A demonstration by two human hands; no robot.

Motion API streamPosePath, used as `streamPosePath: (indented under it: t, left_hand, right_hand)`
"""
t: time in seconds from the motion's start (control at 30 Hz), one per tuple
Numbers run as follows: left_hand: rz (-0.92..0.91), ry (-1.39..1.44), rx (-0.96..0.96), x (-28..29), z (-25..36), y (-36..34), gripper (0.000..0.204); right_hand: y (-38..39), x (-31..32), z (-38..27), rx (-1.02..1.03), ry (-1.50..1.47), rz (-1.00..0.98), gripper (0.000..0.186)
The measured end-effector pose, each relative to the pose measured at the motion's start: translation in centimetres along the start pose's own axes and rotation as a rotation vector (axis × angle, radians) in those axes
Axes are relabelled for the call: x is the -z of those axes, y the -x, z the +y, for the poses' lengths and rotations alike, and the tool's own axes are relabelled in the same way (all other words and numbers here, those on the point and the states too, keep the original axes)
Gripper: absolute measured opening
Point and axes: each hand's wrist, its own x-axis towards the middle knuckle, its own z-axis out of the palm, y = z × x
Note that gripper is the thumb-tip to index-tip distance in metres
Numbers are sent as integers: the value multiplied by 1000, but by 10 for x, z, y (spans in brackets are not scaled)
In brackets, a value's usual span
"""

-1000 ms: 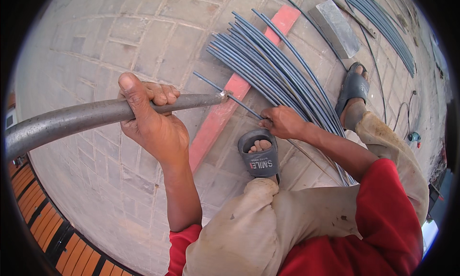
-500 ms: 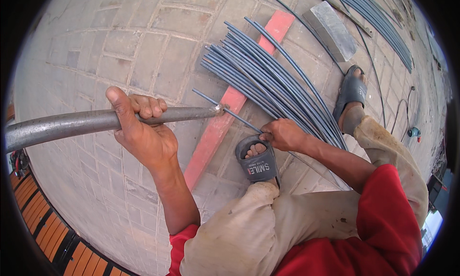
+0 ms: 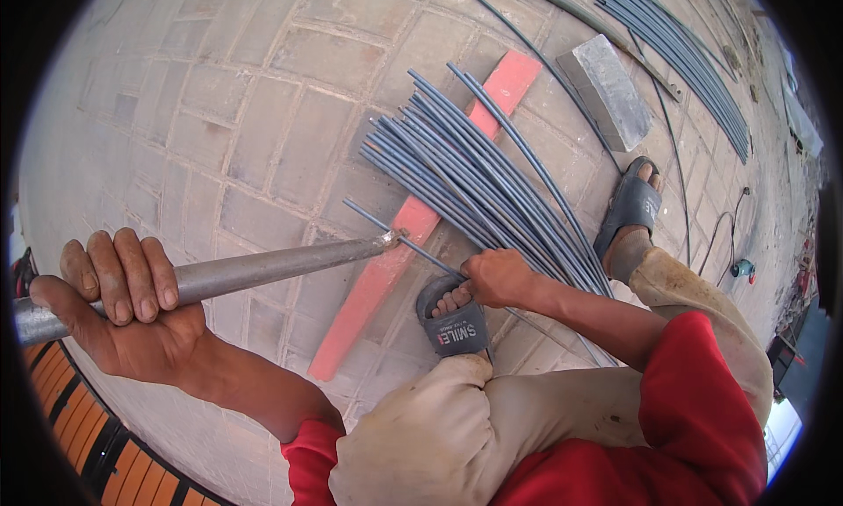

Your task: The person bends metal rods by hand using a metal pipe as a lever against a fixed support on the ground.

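My left hand point(image 3: 145, 317) is wrapped around a long grey metal pipe point(image 3: 272, 267), well back from its tip. The pipe's narrow, bright, rough-looking tip meets a thin steel rod point(image 3: 364, 214) over a red-painted bar point(image 3: 351, 326); exactly how they join is too small to tell. My right hand point(image 3: 500, 279) is closed around that rod, just above my sandalled foot point(image 3: 452, 313). A fanned bundle of grey steel rods point(image 3: 492, 168) lies across the red bar, beyond my right hand.
A grey rectangular block point(image 3: 606, 93) sits on the brick paving point(image 3: 342, 45). More rods point(image 3: 685, 58) lie at the far right, near a long flat metal strip point(image 3: 606, 32). Cables run past my other sandal point(image 3: 632, 207). Orange slats point(image 3: 79, 409) border the lower left.
My left hand has moved left and down along the pipe, farther from its tip, and its fingers now curl over the pipe. My right hand still grips the rod.
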Motion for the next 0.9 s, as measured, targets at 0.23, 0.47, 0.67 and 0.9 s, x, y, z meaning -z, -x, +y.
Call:
streamPosePath:
  t: [0.23,0.47,0.67,0.9]
  left_hand:
    - [138,-22,-58,-2,-1,5,38]
    - [180,-85,-114,-30,-10,-7,35]
    - [389,-243,-35,-81,-29,-28,34]
    - [413,-280,54,-104,-24,-29,32]
  right_hand:
    - [-3,10,-11,25,93,-104,25]
    - [-5,2,-14,-6,106,-54,26]
    - [-3,0,-16,-35,147,-46,27]
    - [-7,13,-20,15,262,-86,24]
